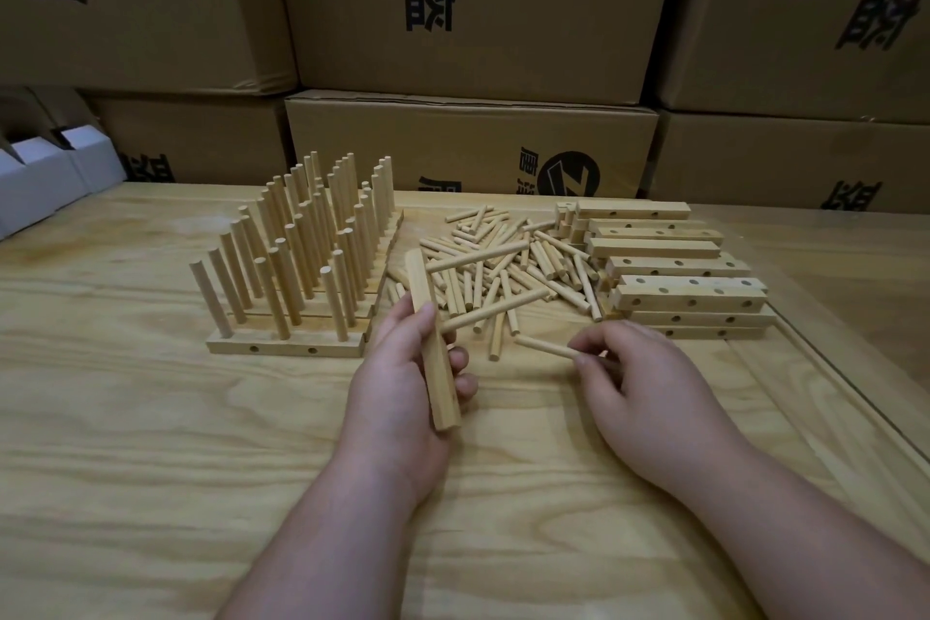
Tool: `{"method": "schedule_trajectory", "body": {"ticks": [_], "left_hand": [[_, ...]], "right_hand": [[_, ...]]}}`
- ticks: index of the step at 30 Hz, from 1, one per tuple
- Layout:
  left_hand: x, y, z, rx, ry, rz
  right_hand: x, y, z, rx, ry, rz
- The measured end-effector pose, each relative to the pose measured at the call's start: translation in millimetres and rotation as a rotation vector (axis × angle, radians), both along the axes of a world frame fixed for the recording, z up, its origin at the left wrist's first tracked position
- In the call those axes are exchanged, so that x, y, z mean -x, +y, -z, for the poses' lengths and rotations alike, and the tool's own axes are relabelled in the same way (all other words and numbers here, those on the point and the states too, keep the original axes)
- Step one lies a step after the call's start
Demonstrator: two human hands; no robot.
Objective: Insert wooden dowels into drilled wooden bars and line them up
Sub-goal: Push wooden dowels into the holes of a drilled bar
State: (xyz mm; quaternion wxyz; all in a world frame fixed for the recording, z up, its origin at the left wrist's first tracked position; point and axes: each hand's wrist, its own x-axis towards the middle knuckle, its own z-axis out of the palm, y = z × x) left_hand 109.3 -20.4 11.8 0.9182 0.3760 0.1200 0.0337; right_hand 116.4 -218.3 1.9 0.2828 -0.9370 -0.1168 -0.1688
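My left hand [397,383] grips a wooden bar [433,342] held on end, tilted away from me. Two dowels stick out of that bar to the right, an upper one [478,259] and a lower one [498,307]. My right hand [634,383] pinches a single dowel [546,346] by its right end, just above the table and right of the bar. A loose pile of dowels [508,262] lies behind both hands. Drilled bars [679,267] are stacked at the right. Finished bars with upright dowels [302,242] stand in rows at the left.
The wooden table [201,443] has a raised strip [845,398] running along its right side. Stacked cardboard boxes [473,141] form a wall behind the table. A white carton [40,181] sits at the far left edge.
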Motion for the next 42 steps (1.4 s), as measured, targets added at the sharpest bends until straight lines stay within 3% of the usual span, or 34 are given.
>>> {"method": "schedule_trajectory", "body": {"ticks": [13,20,42], "left_hand": [[-4,0,7,-0.054,0.036,-0.057],[-4,-2,7,-0.028,-0.017,-0.045],[2,-8,9,-0.256,-0.083,-0.033]], "right_hand": [[21,12,-7,-0.107,-0.098,-0.389],[21,14,-7,-0.086,-0.106,-0.44],[32,25,-12,-0.023,-0.006,-0.456]]}}
